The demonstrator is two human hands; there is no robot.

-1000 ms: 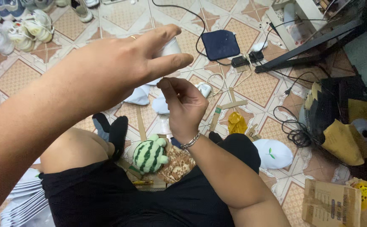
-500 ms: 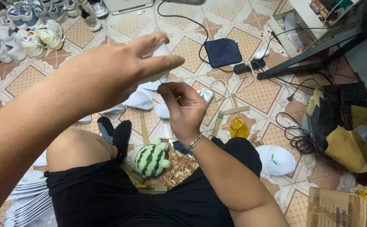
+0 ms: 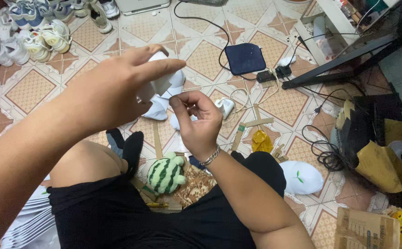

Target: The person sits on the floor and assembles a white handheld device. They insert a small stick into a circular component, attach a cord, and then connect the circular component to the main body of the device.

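left hand (image 3: 113, 90) gripping white piece (image 3: 157, 83), right hand (image 3: 196, 117) pinched

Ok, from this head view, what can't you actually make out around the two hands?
- White soft piece in the left hand: mostly covered by fingers; shape unclear.
- Right hand: fingertips pinched together; anything held is too small to see.
- White pieces on the tiled floor: partly behind both hands.
- Stack of white sheets: cut off by the lower-left edge.

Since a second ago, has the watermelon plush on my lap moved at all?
No. The watermelon plush still lies between the knees, just right of the black sock; only the camera view has shifted.
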